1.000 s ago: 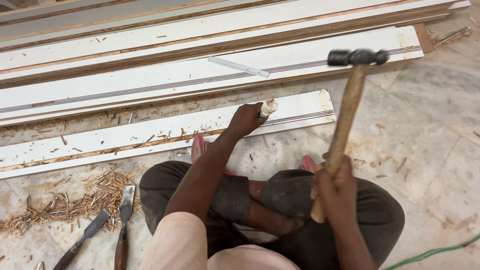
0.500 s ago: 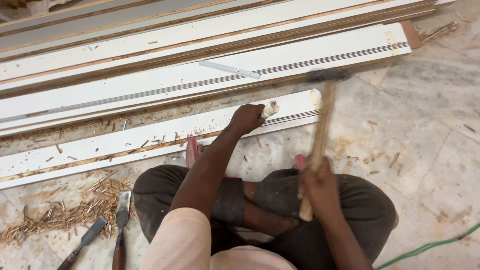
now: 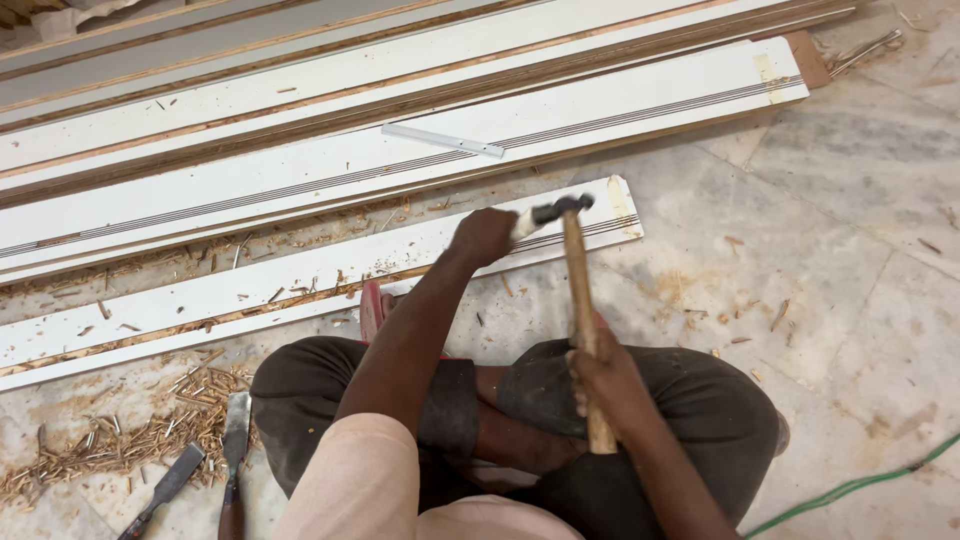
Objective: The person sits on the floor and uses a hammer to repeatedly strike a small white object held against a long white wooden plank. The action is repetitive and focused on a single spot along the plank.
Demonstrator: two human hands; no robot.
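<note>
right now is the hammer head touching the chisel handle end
Touching. In the head view the hammer head sits against the pale end of the chisel held in the left hand, with no gap visible.

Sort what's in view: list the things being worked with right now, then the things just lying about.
In use:
right hand
hammer
left hand
chisel handle
white board

Lying about:
two spare chisels
wood chips
green cable
stacked boards
small white strip
</note>
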